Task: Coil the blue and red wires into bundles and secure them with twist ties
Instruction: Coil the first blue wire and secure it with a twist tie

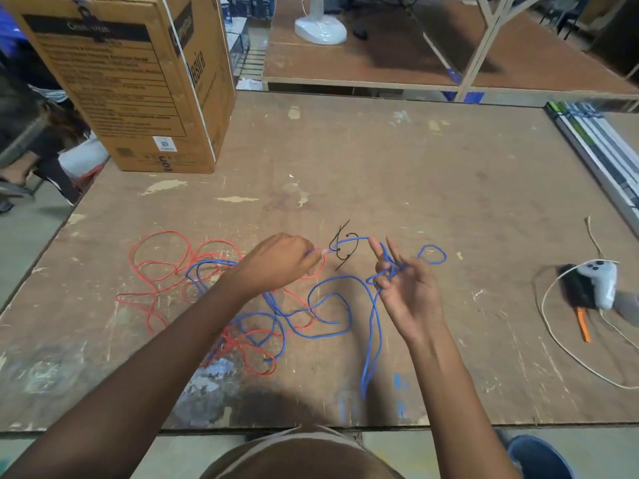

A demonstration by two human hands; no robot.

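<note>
On the table (432,174), the soft red wire (162,261) lies loose at left, your left hand (280,261) pinches the limp, springy blue wire (332,305) near its end, and your right hand (404,288) holds loops, beside the twist ties (340,250); box print is unreadable.

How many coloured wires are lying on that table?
2: a red wire sprawled at the left, and a blue wire tangled over it, running to both hands.
</note>
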